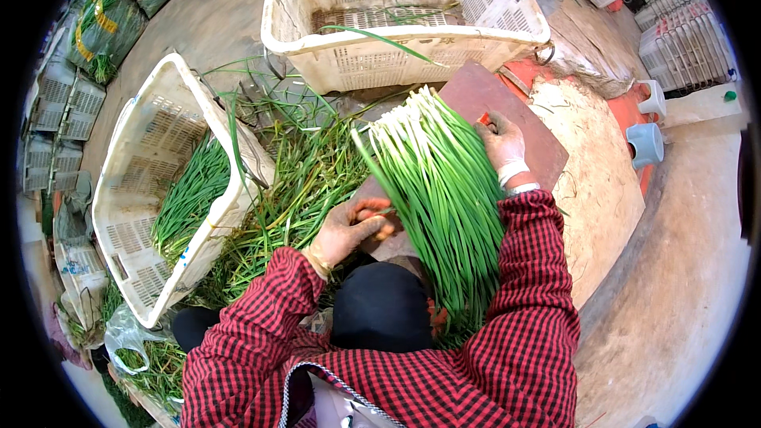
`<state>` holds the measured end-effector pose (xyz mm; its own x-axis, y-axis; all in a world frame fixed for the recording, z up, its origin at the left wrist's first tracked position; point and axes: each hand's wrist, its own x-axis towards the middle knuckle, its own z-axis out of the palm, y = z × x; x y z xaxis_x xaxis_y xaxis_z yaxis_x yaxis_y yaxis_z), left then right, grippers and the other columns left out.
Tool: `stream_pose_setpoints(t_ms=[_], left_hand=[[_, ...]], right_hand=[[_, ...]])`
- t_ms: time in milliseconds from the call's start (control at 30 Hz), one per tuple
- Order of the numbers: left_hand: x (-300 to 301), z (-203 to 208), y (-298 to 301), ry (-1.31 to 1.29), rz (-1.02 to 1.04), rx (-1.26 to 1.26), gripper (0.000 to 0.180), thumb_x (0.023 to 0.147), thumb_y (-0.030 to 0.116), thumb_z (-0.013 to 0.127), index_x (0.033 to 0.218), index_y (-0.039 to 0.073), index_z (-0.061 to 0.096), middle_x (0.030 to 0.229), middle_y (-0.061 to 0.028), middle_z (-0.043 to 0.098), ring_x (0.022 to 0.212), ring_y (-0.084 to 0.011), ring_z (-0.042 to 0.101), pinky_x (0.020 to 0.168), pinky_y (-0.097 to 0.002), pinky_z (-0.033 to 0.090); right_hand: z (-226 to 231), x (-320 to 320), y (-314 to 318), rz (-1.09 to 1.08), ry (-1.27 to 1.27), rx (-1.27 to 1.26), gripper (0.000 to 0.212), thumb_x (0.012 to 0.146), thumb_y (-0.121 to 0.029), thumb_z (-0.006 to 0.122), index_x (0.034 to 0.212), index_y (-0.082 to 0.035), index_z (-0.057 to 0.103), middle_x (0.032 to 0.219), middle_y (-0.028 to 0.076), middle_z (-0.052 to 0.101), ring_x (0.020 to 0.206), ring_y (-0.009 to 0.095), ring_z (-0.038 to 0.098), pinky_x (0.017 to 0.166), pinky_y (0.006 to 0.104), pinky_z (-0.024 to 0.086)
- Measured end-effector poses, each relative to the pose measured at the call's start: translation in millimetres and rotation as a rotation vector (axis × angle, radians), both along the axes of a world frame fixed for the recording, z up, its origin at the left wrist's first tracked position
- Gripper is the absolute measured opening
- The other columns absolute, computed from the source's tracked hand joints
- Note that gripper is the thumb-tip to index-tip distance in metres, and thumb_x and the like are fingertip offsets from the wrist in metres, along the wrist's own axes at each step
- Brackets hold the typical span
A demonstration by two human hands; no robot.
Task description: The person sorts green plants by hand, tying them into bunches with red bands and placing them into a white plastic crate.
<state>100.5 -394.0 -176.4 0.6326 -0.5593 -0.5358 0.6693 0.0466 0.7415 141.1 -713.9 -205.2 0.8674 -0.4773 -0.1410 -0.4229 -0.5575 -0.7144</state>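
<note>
A thick bundle of green chives [440, 190] with white ends lies across my lap, its white tips pointing away toward a dark red board [547, 154]. My right hand [501, 141] rests against the bundle's right side near the white ends, fingers curled along it. My left hand [353, 226], in a dirty orange-tipped glove, presses on the bundle's left side lower down, fingers bent around a few stalks. Both sleeves are red and black checked.
A tilted white plastic crate [131, 190] on my left holds more chives. A second white crate [396, 43] stands ahead. Loose green trimmings [293, 190] litter the ground between them. Bagged greens [107, 24] lie far left; two white cups [646, 143] sit right.
</note>
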Motion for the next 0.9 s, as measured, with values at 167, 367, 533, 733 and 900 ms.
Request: stream_pose_setpoints(t_ms=[167, 367, 533, 733, 900], left_hand=[[20.4, -13.5, -15.5, -0.035, -0.254, -0.001, 0.025, 0.091, 0.009, 0.057, 0.112, -0.004, 0.057, 0.098, -0.0109, 0.066, 0.086, -0.0139, 0.063, 0.079, -0.025, 0.051], [20.0, 17.7, -37.1, -0.327, -0.278, 0.044, 0.019, 0.091, 0.012, 0.053, 0.099, -0.003, 0.062, 0.087, -0.008, 0.068, 0.081, -0.0129, 0.063, 0.076, -0.0254, 0.05], [10.7, 20.6, -56.5, -0.693, -0.169, 0.275, 0.018, 0.089, 0.016, 0.053, 0.092, 0.002, 0.063, 0.072, -0.0079, 0.065, 0.067, -0.016, 0.062, 0.065, -0.0296, 0.049], [-12.1, 37.1, -43.0, -0.858, -0.12, 0.182, 0.012, 0.089, 0.012, 0.054, 0.089, 0.004, 0.063, 0.066, -0.006, 0.063, 0.06, -0.0117, 0.06, 0.056, -0.0262, 0.047], [-13.5, 29.9, -33.0, -0.468, -0.173, 0.271, 0.014, 0.09, 0.009, 0.054, 0.094, -0.001, 0.063, 0.07, -0.0047, 0.065, 0.063, -0.0077, 0.059, 0.06, -0.0224, 0.047]], right_hand=[[-9.8, 0.0, 6.4, -0.033, -0.276, 0.13, 0.025, 0.084, -0.015, 0.066, 0.104, 0.0, 0.065, 0.086, 0.008, 0.069, 0.077, 0.012, 0.063, 0.074, 0.0262, 0.049], [53.8, -10.3, 37.0, 0.06, -0.155, 0.167, 0.022, 0.084, -0.015, 0.066, 0.1, 0.001, 0.067, 0.083, 0.012, 0.069, 0.073, 0.013, 0.064, 0.069, 0.0255, 0.05], [38.5, -48.5, 106.1, 0.239, -0.454, -0.487, 0.006, 0.079, -0.008, 0.064, 0.083, -0.01, 0.06, 0.078, 0.011, 0.06, 0.074, 0.028, 0.061, 0.062, 0.0359, 0.049], [21.6, -52.5, 129.5, 0.126, -0.57, -0.304, 0.011, 0.077, -0.002, 0.064, 0.085, -0.01, 0.062, 0.081, 0.009, 0.062, 0.07, 0.028, 0.062, 0.064, 0.0343, 0.049], [16.8, -67.0, 120.2, 0.216, -0.554, 0.109, 0.01, 0.081, -0.001, 0.064, 0.089, -0.007, 0.063, 0.086, 0.009, 0.065, 0.075, 0.021, 0.063, 0.069, 0.0288, 0.049]])
